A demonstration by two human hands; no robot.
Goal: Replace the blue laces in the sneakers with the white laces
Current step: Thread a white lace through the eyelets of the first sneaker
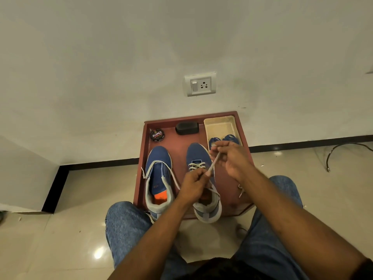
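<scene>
Two blue sneakers stand side by side on a dark red tray [141, 178]. The left sneaker [158, 178] has a white lace through its lowest eyelets, with the ends hanging loose over its sides. The right sneaker [198, 158] shows white lace crossed over its lower eyelets. My left hand [194, 183] pinches a white lace [213, 163] just above that shoe's tongue. My right hand [232, 158] grips the same lace higher up and holds it taut. The blue laces [230, 138] lie in a cream tray [220, 124] at the back right.
A shoe polish tin [157, 135] and a black brush block [187, 128] sit at the back of the red tray, against the wall. A wall socket [200, 84] is above. My jeans-clad knees [125, 225] flank the tray. A black cable [343, 151] lies on the floor at right.
</scene>
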